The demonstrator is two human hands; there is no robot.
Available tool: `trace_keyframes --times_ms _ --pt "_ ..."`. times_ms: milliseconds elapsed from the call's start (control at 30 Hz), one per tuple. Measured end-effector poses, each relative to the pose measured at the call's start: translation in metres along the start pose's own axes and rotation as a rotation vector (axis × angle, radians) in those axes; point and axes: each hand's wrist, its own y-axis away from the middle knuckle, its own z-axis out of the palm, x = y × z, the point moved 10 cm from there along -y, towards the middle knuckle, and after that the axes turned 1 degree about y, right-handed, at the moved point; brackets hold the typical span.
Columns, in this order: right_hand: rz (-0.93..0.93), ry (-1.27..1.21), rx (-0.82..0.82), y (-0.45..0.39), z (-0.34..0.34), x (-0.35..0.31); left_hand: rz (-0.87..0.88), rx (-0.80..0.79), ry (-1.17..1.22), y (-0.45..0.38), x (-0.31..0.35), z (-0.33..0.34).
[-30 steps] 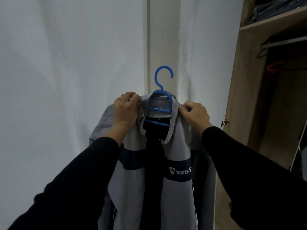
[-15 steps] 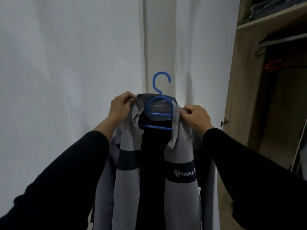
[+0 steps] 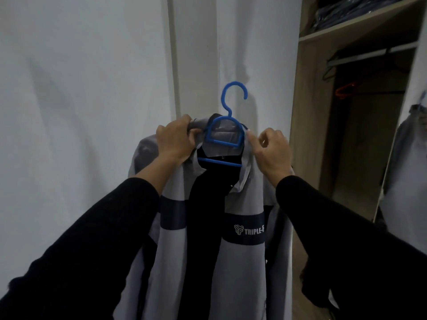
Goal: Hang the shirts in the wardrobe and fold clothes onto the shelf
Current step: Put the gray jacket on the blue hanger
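A white wall (image 3: 80,112) fills the left, and the open wardrobe (image 3: 309,112) stands at the right with its rail (image 3: 369,54) under a shelf (image 3: 346,27) of folded dark clothes. Held up before the wall, a grey shirt (image 3: 242,262) hangs on a blue hanger (image 3: 227,135). The left hand (image 3: 175,142) grips the collar's left side; the right hand (image 3: 271,151) pinches the right side beside the hanger.
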Motion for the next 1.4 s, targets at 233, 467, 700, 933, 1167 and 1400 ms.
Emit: trace_keyframes --times_ms 233,467,700,933,1167,1400 --pt "0.139 0.127 -0.183 -0.038 0.011 0.050 -0.016 0.074 0.063 -0.024 0.048 0.048" --pt "0.111 -0.100 -0.173 -0.088 0.016 0.107 -0.046 0.100 0.055 -0.058 0.104 0.113" --pt "0.094 -0.171 -0.121 -0.140 0.001 0.166 -0.082 0.107 0.026 -0.072 0.160 0.184" --pt "0.157 -0.268 -0.163 -0.173 -0.005 0.213 -0.355 -0.001 0.196 -0.086 0.155 0.234" --pt "0.185 -0.129 -0.176 -0.207 0.003 0.243 -0.384 -0.063 0.255 -0.107 0.176 0.275" --pt "0.336 -0.195 -0.072 -0.258 0.023 0.281 -0.259 -0.048 0.313 -0.152 0.196 0.319"
